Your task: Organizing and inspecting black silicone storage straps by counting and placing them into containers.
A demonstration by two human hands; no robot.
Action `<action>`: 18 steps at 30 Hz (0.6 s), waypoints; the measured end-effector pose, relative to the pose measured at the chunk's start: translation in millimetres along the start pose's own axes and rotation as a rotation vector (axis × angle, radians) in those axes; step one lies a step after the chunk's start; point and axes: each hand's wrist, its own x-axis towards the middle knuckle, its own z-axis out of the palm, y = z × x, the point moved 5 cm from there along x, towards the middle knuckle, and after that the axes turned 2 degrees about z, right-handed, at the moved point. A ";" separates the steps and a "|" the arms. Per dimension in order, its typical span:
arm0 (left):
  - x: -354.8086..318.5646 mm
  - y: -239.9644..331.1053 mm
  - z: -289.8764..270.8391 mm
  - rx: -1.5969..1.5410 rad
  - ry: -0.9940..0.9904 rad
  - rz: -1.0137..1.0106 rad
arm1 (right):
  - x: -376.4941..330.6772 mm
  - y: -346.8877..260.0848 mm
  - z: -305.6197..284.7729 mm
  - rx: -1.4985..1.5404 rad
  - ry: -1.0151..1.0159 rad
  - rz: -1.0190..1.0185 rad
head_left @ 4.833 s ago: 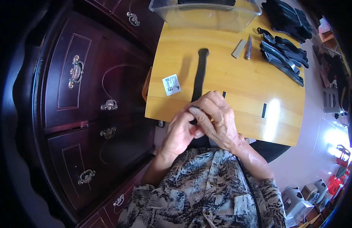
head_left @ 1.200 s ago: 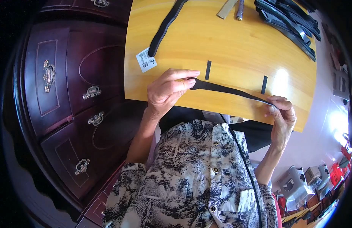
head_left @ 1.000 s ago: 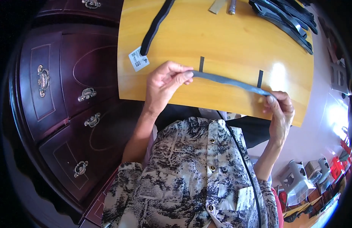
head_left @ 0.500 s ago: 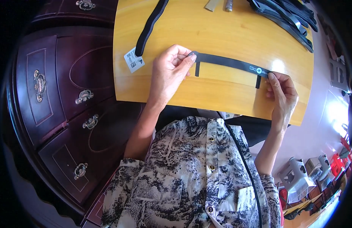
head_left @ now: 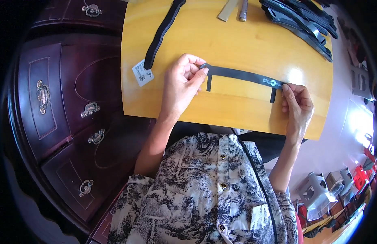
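Observation:
A dark flat strap [head_left: 241,75] with pale print near its right end is stretched level just over the table. My left hand [head_left: 178,87] pinches its left end between thumb and fingers. At the printed right end, my right hand [head_left: 299,106] grips it the same way. Two short black strips, one on the left [head_left: 209,83] and one on the right [head_left: 273,96], show below the strap's lower edge; I cannot tell whether they are joined to it or lie on the table. Farther left, another black strap [head_left: 159,38] lies with its near end over a white printed label [head_left: 143,74].
The yellow wooden table [head_left: 233,44] bears a pile of black straps [head_left: 296,20] at the far right. A beige strip [head_left: 227,10] and a slim silvery object [head_left: 243,11] lie at the far edge. Dark drawers [head_left: 42,93] stand left; grey stools [head_left: 314,191] stand right.
The table and everything on it sit slightly lower in view. Both hands keep their grip on the strap, which stays stretched between them.

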 end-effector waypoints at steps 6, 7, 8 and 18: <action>2.4 0.9 5.4 -0.024 -0.009 -0.019 | 0.3 -3.0 -2.7 0.040 0.004 -0.011; 2.5 -0.7 5.7 -0.046 -0.006 -0.025 | -0.7 -2.9 -2.9 0.052 0.009 -0.006; 1.2 -1.5 2.8 0.002 0.005 -0.035 | 0.1 -0.3 -0.9 0.086 -0.002 0.021; -2.4 2.4 -1.7 0.027 -0.012 -0.015 | -7.4 -10.7 -2.2 0.061 0.009 0.039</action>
